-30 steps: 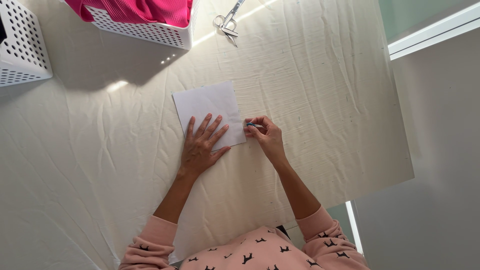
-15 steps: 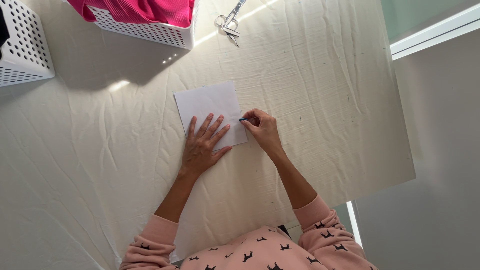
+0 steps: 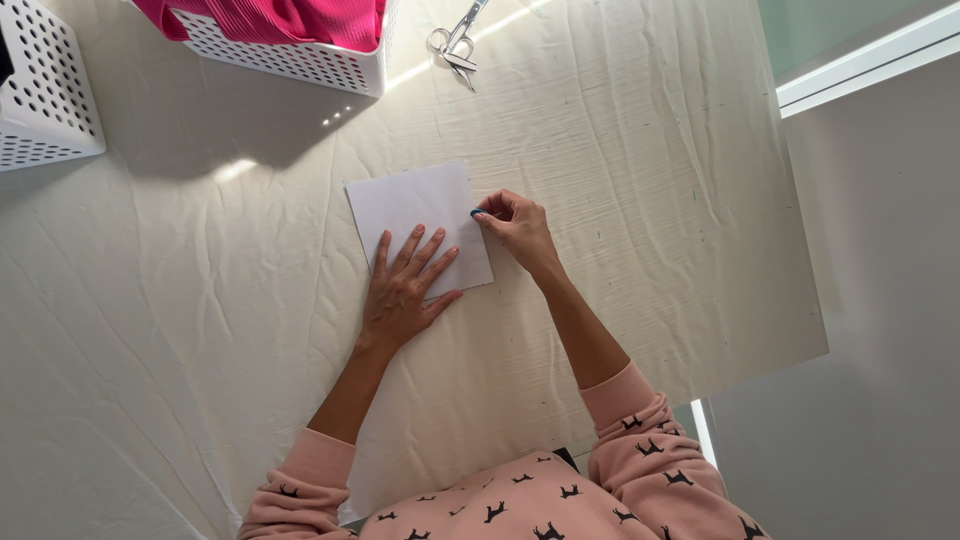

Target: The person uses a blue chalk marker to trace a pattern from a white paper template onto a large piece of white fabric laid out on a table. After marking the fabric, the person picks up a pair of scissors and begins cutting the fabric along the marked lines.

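Cloth-covered table (image 3: 650,200): L hand (image 3: 400,295) on paper (image 3: 415,205).

Your surface (image 3: 620,150), covered in wrinkled cream cloth, carries a white sheet of paper (image 3: 410,200) near its middle, metal scissors (image 3: 455,45) at the far edge, and two white perforated plastic baskets (image 3: 290,60) (image 3: 40,100).

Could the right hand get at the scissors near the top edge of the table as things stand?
Probably yes. The right hand grips a small blue-tipped tool at the paper's edge, and only bare cloth lies between it and the scissors. The white basket sits off to the side.
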